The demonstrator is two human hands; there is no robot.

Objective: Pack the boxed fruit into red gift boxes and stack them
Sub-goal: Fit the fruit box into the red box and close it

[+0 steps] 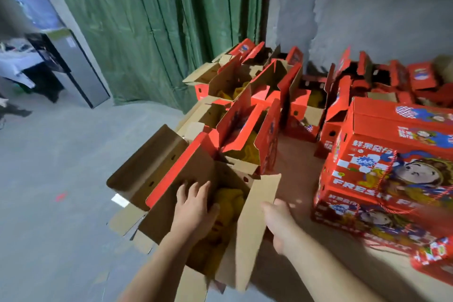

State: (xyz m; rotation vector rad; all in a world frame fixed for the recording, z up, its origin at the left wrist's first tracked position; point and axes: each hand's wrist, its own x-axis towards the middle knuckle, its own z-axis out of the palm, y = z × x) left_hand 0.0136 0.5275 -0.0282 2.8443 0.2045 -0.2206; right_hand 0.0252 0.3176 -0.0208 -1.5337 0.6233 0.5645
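At the bottom centre of the frame an open gift box (196, 206) stands at the left edge of the tabletop (299, 167), its brown flaps spread outward and its red outside partly showing. Inside it lies yellow packing (230, 200); whether there is fruit under it I cannot tell. The left hand (195, 206) reaches into the box with fingers spread, the palm resting on the inner side of the left flap, not clamped on anything. The right hand (279, 222) is outside the box and holds the upright right flap (255, 225), the thumb in front and the other fingers hidden behind the cardboard.

At the right of the frame, closed gift boxes (382, 174) are stacked, red with a cartoon picture and the words "FRESH".

In the middle of the frame, further away, more open boxes (245, 125) stand with flaps up, some with the same yellow packing. Behind them hangs a green curtain (157, 19) beside a grey wall (355, 7).
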